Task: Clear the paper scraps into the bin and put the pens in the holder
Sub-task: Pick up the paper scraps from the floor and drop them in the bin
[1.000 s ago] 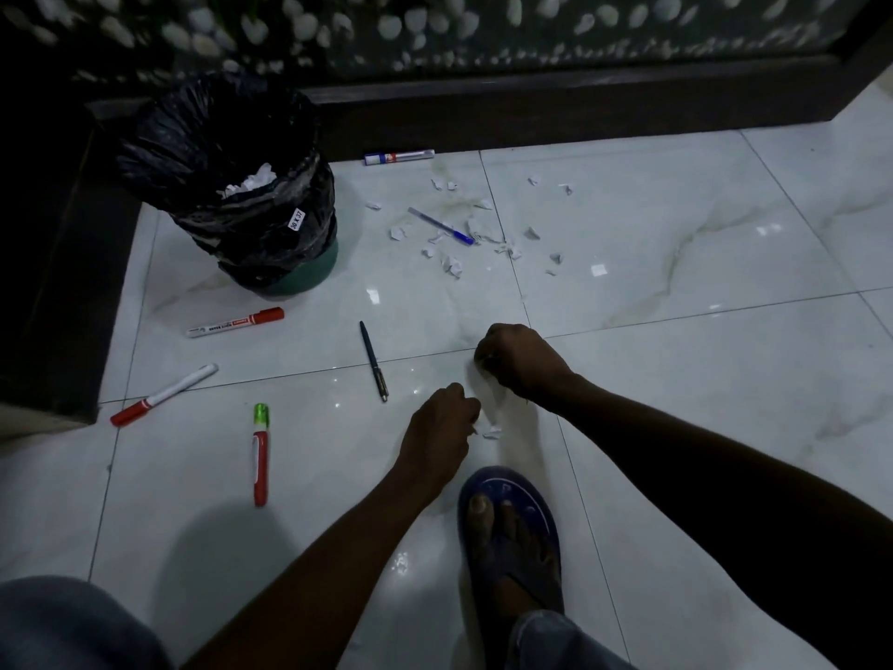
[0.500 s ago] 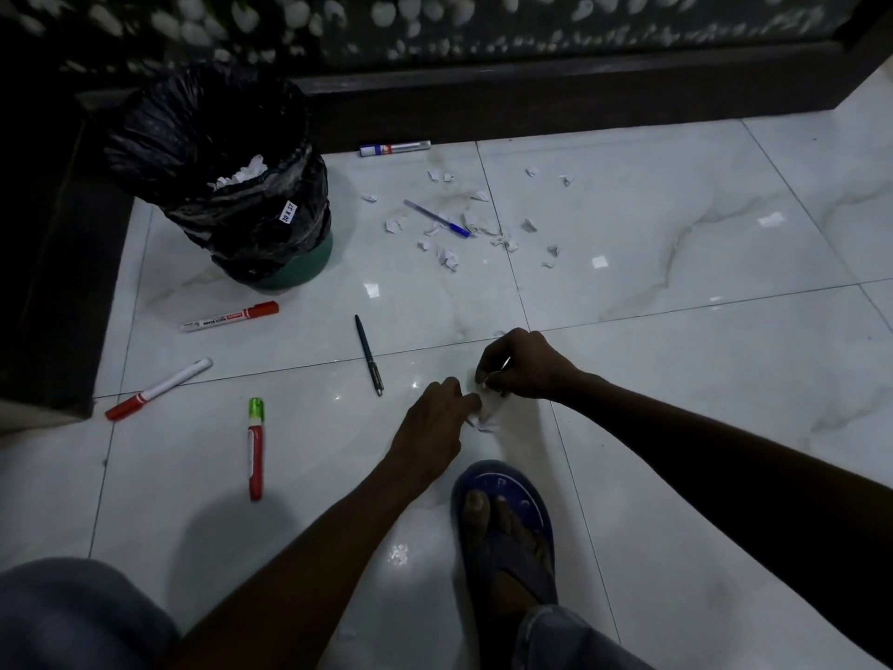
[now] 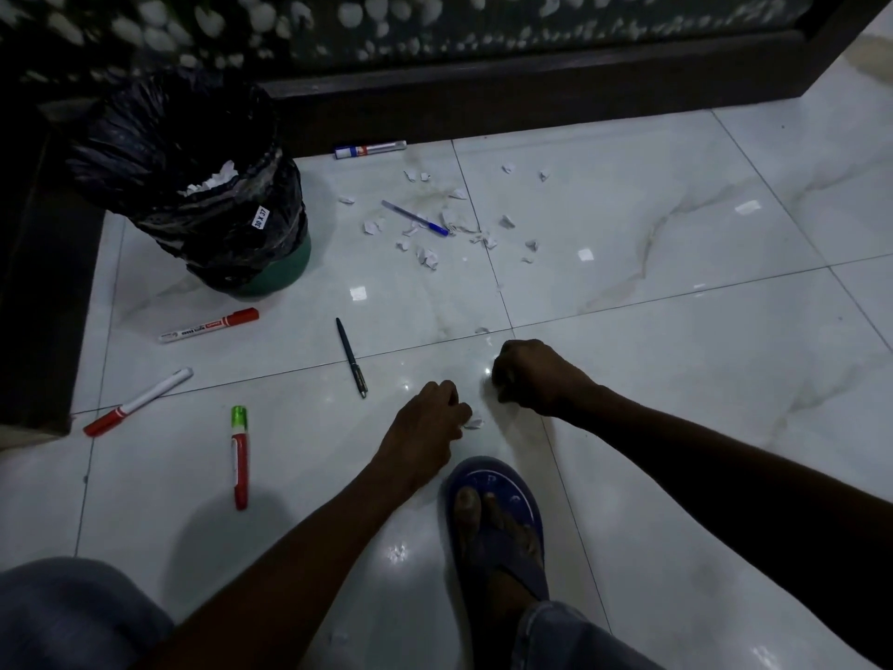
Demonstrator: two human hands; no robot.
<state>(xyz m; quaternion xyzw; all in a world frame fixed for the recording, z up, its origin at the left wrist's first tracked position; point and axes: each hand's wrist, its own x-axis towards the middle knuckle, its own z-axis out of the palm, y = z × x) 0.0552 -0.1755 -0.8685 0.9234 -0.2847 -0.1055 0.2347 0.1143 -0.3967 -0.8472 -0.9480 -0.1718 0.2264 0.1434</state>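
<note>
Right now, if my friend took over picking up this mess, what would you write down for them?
Left hand: fingers curled, pinching a paper scrap on the floor.
Right hand: fisted just above the floor; what is inside it cannot be seen.
Bin: far left, black liner, some white paper already inside.
Left to do: the scattered scraps near the wall, around the blue pen.
Also on the floor: dark pen, red-capped marker, red-and-white marker, green-capped marker, marker by the wall.
No pen holder is in view.
</note>
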